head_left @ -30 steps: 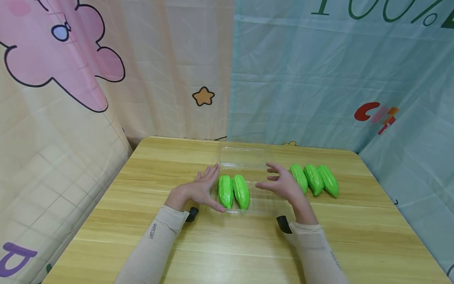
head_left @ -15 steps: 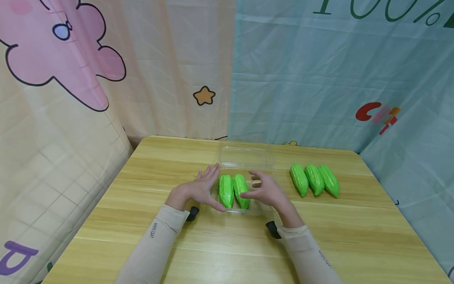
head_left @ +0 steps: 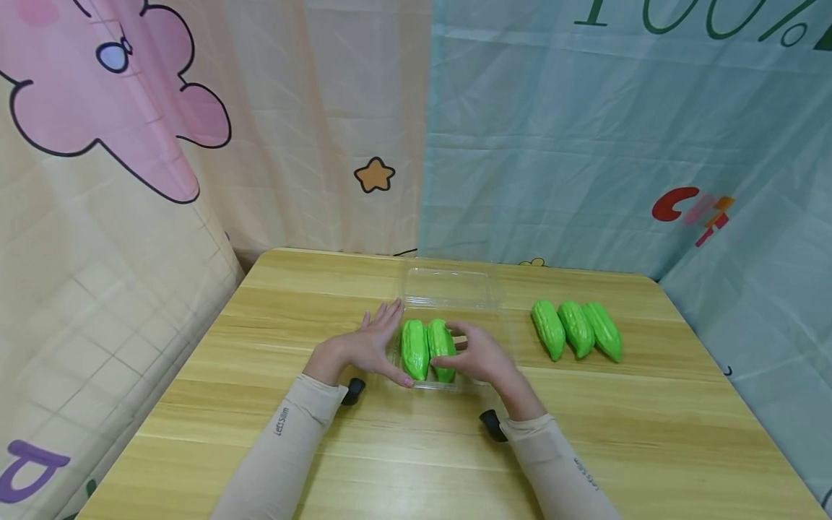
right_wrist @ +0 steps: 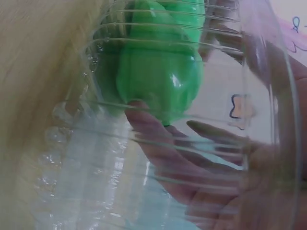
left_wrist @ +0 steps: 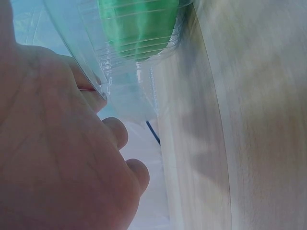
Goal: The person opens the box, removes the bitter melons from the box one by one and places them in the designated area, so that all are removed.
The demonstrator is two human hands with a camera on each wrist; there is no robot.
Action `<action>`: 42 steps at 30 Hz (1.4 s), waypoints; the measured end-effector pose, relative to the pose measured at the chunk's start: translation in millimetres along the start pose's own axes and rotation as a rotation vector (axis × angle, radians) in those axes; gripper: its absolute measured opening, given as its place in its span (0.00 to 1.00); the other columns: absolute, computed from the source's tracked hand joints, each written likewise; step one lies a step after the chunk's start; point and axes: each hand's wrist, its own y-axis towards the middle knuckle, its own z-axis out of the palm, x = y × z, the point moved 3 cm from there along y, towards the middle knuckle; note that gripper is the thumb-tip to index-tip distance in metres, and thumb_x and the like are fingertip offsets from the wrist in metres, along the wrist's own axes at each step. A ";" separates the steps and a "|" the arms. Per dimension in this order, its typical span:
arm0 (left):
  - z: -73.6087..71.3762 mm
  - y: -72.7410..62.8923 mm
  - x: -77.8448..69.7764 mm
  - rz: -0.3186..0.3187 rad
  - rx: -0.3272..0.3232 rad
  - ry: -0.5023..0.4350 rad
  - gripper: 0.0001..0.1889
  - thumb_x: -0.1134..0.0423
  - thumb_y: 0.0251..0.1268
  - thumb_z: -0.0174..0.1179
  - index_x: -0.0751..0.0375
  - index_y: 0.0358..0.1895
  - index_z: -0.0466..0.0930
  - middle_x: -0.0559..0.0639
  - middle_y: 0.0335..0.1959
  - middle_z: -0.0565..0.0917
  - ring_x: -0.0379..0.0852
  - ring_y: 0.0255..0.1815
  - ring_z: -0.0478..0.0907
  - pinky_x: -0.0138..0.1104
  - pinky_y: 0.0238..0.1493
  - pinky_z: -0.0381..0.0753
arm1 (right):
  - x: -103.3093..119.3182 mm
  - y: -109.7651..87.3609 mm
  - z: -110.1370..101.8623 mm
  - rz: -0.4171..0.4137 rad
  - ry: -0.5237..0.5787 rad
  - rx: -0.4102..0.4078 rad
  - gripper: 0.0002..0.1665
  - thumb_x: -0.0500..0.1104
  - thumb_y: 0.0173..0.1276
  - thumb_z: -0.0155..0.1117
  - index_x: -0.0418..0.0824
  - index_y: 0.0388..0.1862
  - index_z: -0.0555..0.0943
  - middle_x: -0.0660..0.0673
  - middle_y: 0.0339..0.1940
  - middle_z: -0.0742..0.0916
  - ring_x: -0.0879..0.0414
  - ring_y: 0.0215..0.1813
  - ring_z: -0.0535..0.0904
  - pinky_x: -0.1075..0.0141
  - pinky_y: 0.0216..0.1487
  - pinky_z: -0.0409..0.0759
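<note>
Two shiny green bitter melons stand side by side in the left part of a clear plastic clamshell box point(head_left: 481, 383), a left one point(head_left: 414, 350) and a right one point(head_left: 441, 336). My left hand point(head_left: 367, 350) spreads its fingers along the box's left side, with the thumb by the near left corner. The left wrist view shows its fingertips point(left_wrist: 98, 98) against the clear rim. Inside the box, my right hand point(head_left: 477, 352) grips the right bitter melon between thumb and fingers. Through the box wall, the right wrist view shows the thumb point(right_wrist: 153, 129) against the melon's end point(right_wrist: 160, 81).
Three more green bitter melons point(head_left: 576, 328) lie together on the table point(head_left: 416, 462) to the right of the box. The box's clear lid point(head_left: 448, 287) is folded back behind it. Printed curtains point(head_left: 312, 130) hang behind the table.
My right hand has moved left from the box's right side to the right bitter melon, its thumb coming onto it. My left hand has stayed where it was.
</note>
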 end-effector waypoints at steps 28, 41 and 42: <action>-1.0 -0.5 -1.8 0.000 -0.018 0.021 0.78 0.31 0.43 0.75 0.65 0.79 0.23 0.62 0.81 0.27 0.61 0.79 0.21 0.59 0.74 0.27 | -4.6 5.3 6.8 0.067 -0.111 -0.099 0.43 0.47 0.60 0.79 0.28 0.68 0.72 0.32 0.61 0.82 0.38 0.59 0.80 0.49 0.56 0.81; 0.8 -0.8 -0.7 0.011 -0.021 0.008 0.78 0.31 0.43 0.75 0.65 0.79 0.23 0.62 0.81 0.26 0.62 0.79 0.21 0.60 0.74 0.26 | -5.2 3.0 2.9 0.077 -0.102 -0.085 0.42 0.46 0.61 0.78 0.30 0.70 0.71 0.34 0.62 0.81 0.39 0.60 0.79 0.49 0.57 0.80; 0.8 -0.7 -0.8 0.010 -0.019 0.009 0.78 0.30 0.43 0.75 0.65 0.79 0.22 0.61 0.81 0.26 0.62 0.79 0.21 0.60 0.74 0.26 | -4.6 2.6 2.4 0.078 -0.101 -0.082 0.42 0.46 0.61 0.78 0.31 0.70 0.72 0.34 0.62 0.81 0.40 0.60 0.79 0.49 0.57 0.80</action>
